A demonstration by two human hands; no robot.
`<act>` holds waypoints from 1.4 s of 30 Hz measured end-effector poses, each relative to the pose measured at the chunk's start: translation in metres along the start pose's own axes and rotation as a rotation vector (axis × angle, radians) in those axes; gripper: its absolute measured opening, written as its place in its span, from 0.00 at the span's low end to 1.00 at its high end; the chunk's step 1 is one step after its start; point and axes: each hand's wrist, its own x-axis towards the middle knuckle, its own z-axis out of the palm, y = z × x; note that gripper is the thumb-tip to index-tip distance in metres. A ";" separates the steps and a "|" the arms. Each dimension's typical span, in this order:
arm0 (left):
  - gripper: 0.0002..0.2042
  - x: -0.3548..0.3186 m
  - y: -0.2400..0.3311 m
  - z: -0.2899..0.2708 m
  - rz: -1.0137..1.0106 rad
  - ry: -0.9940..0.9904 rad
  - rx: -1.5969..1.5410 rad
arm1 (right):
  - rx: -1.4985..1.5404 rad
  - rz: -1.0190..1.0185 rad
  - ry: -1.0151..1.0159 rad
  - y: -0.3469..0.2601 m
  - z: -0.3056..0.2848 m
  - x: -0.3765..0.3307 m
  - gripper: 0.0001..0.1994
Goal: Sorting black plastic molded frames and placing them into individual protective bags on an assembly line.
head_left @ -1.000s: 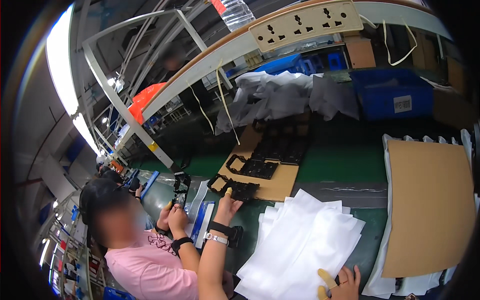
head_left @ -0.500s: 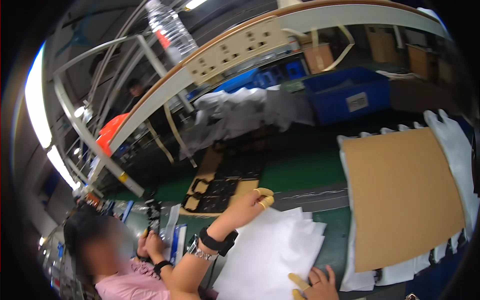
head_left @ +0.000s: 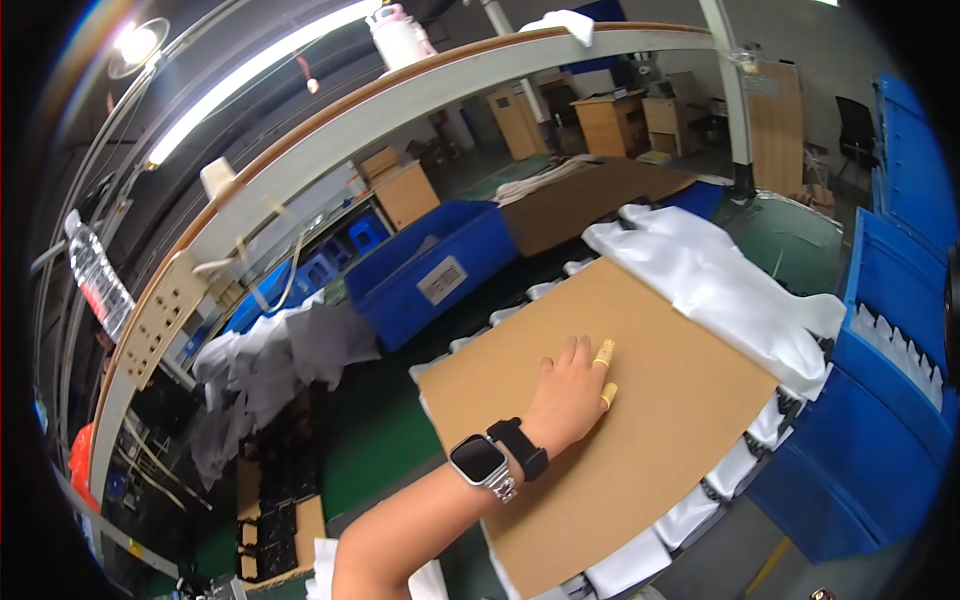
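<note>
My left hand [head_left: 572,397] lies palm down on a large brown cardboard sheet [head_left: 660,340], fingers stretched out, holding nothing. Yellow finger cots cover its thumb and index finger; a watch and a black band are on the wrist. The cardboard rests on a stack from which white soft wrappings [head_left: 632,566] and bits of black parts stick out along the edges. A heap of white soft sheets or bags [head_left: 715,285] lies at the stack's far right side. White sheets [head_left: 324,562] show partly behind my left forearm. My right hand is out of view.
Black frame-like parts [head_left: 277,540] lie on cardboard at the lower left. Beyond the stack stand a blue bin [head_left: 430,265] and a pile of white-grey sheets [head_left: 285,355]. Blue crates [head_left: 850,480] are at the right. A shelf beam with a socket strip [head_left: 160,320] crosses above.
The view has swung right. My left hand has moved from the white sheets onto the brown cardboard, its fingers now spread. My right hand and the person at the left have left the view.
</note>
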 end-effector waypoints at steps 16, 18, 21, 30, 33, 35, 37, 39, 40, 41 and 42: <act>0.16 0.153 -0.026 0.063 0.065 0.117 0.169 | -0.387 0.248 0.256 0.123 -0.002 -0.025 0.22; 0.16 0.133 -0.045 0.052 -0.291 0.133 -0.080 | -0.458 0.312 0.302 0.135 -0.009 -0.031 0.22; 0.29 0.093 -0.054 0.037 -0.432 -0.067 0.004 | -0.510 0.337 0.332 0.132 -0.009 -0.037 0.22; 0.30 -0.089 -0.032 -0.005 -0.217 -0.079 -0.088 | -0.119 -0.085 0.148 0.018 0.026 -0.003 0.21; 0.28 -0.140 -0.014 -0.035 -0.626 -0.110 -0.509 | 0.079 0.033 0.126 0.019 -0.021 0.003 0.24; 0.29 -0.182 -0.013 -0.057 -0.786 -0.192 -0.619 | 0.129 0.182 -0.145 0.012 -0.033 0.001 0.24; 0.29 -0.234 -0.015 -0.047 -0.784 -0.109 -0.715 | 0.245 0.268 -0.313 0.004 -0.036 0.009 0.17; 0.32 -0.268 -0.021 -0.031 -0.788 -0.076 -0.766 | 0.288 0.254 -0.346 -0.003 -0.042 0.022 0.19; 0.34 -0.269 -0.014 -0.029 -0.757 -0.088 -0.795 | 0.248 0.231 -0.331 -0.003 -0.037 0.020 0.20; 0.34 -0.268 -0.005 -0.034 -0.856 -0.225 -0.896 | 0.241 0.234 -0.347 -0.004 -0.035 0.020 0.20; 0.33 -0.262 0.004 -0.037 -0.906 -0.267 -0.928 | 0.199 0.238 -0.325 -0.006 -0.038 0.017 0.20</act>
